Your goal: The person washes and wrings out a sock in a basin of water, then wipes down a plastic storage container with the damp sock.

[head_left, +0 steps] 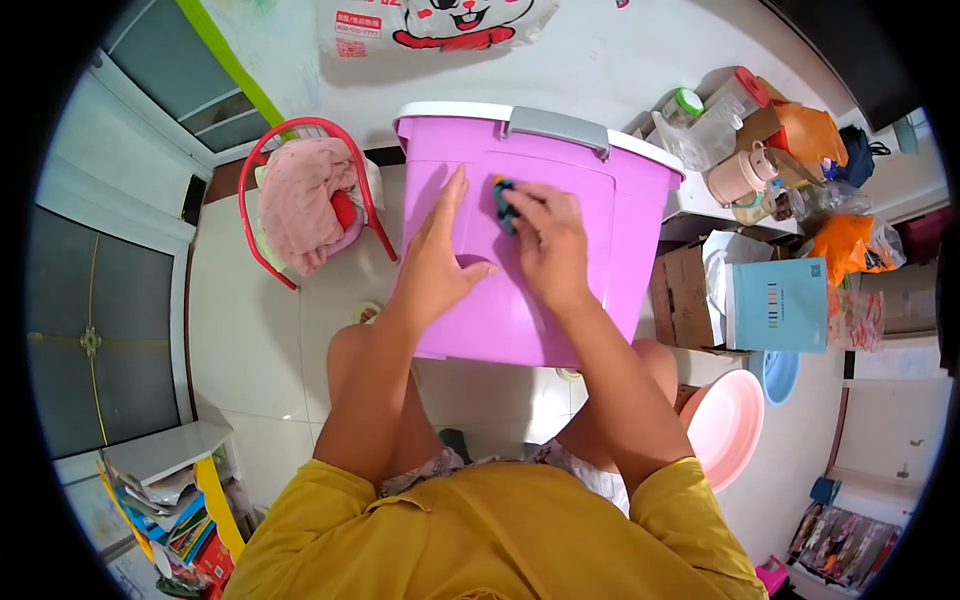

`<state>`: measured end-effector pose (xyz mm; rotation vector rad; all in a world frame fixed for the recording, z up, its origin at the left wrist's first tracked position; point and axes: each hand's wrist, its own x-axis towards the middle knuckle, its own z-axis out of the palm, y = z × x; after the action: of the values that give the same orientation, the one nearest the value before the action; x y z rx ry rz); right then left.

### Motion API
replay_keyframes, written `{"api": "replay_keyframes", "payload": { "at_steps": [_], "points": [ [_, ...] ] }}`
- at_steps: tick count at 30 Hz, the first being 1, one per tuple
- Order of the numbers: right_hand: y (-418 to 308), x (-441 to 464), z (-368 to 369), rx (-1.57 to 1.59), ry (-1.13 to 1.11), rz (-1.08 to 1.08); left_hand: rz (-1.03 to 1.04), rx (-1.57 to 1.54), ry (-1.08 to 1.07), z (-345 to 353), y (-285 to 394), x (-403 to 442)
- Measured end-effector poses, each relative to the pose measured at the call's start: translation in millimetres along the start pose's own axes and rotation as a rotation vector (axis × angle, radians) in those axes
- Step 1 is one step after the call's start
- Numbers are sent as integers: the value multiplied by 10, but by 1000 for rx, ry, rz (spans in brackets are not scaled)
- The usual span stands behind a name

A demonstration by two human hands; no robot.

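A purple plastic storage bin [460,320] with a white lid [440,108] and a grey latch [560,130] faces me, its side wall turned up toward the camera. My left hand [437,255] rests at the left part of this wall, fingers stretched out and thumb apart. My right hand [552,240] pinches a small dark teal object with an orange tip [504,205] against the wall, below the latch. Fingers cover part of that object, and its kind cannot be made out.
On the left stands a red-framed chair [245,205] with a pink cloth [305,195]. To the right are a blue box [780,305], a pink basin [725,430] and a cabinet with jars and a thermos jug [740,175]. A bookshelf [170,450] stands at lower left.
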<state>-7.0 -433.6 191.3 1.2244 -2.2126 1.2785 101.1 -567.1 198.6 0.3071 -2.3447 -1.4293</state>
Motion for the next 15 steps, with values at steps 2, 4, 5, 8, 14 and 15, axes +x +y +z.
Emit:
{"api": "replay_keyframes", "payload": {
  "at_steps": [2, 4, 5, 8, 14, 15],
  "points": [
    [-10, 105, 10, 26, -1, 71, -23, 59, -32, -35, -37, -52],
    [38, 194, 49, -73, 9, 8, -18, 66, -32, -29, -34, -90],
    [68, 208, 87, -120, -3, 4, -8, 73, -36, -23, -33, -99],
    [143, 184, 196, -172, -64, -17, -2, 59, -49, -46, -19, -88],
    [64, 43, 259, -200, -144, -61, -20, -1, -78, -65, -91, -80],
    [41, 11, 264, -197, -145, -61, -22, 0, -77, -75, -96, -69]
  ]
}}
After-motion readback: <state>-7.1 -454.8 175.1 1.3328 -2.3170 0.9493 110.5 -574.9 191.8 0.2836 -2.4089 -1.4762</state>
